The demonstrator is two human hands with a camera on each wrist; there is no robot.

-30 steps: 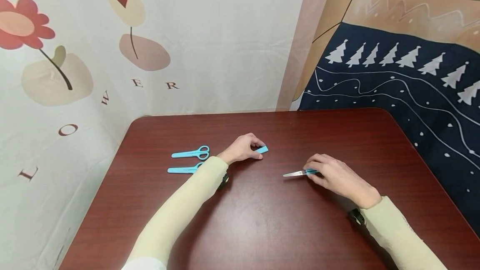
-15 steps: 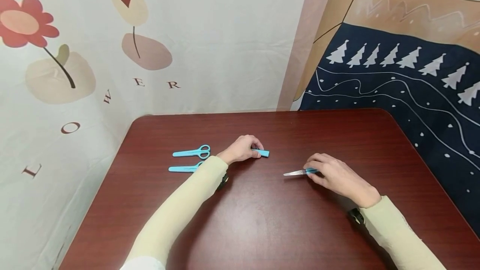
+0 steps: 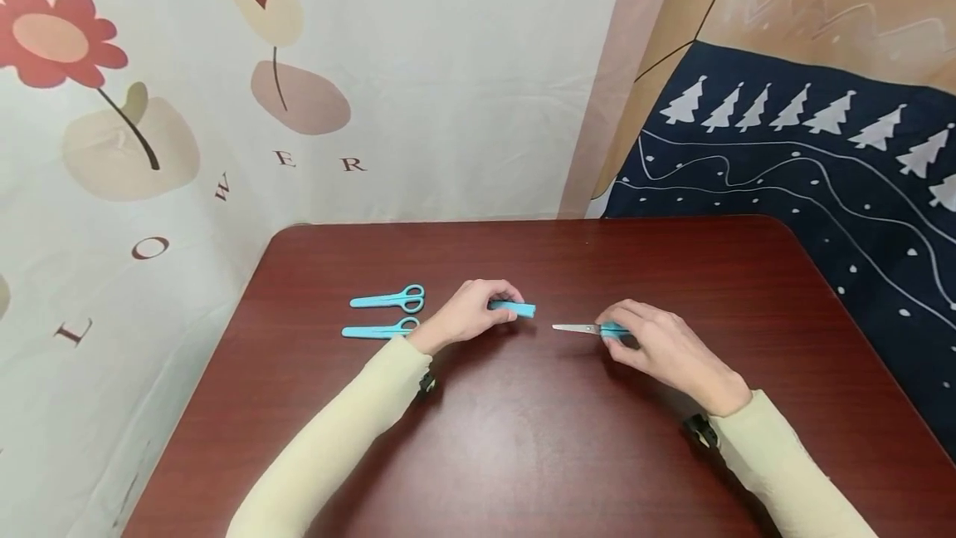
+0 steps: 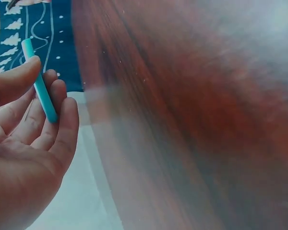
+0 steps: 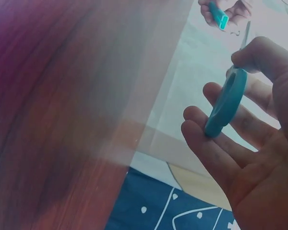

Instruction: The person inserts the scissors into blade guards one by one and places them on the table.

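Observation:
My left hand [image 3: 472, 311] pinches a light blue scissors cover [image 3: 515, 308] between thumb and fingers, a little above the table. In the left wrist view the cover [image 4: 44, 93] lies across the fingers under the thumb. The right wrist view shows the cover's hollow end [image 5: 223, 22] facing the right hand. By its blue handle, my right hand [image 3: 665, 347] holds a pair of scissors [image 3: 575, 328] with bare metal blades together. Their tip points left at the cover's end, with a small gap between. In the right wrist view the handle loops [image 5: 229, 98] rest against the fingers.
Left of the left hand lie two more pairs of blue scissors in covers, a farther one [image 3: 388, 300] and a nearer one [image 3: 377, 331] partly behind the left forearm. The brown table [image 3: 493, 455] meets a printed cloth [image 3: 448, 106] at its far edge.
The left hand has drawn slightly nearer, and the cover has turned to face the scissors. The right hand has moved the scissors left and up in view, narrowing the gap.

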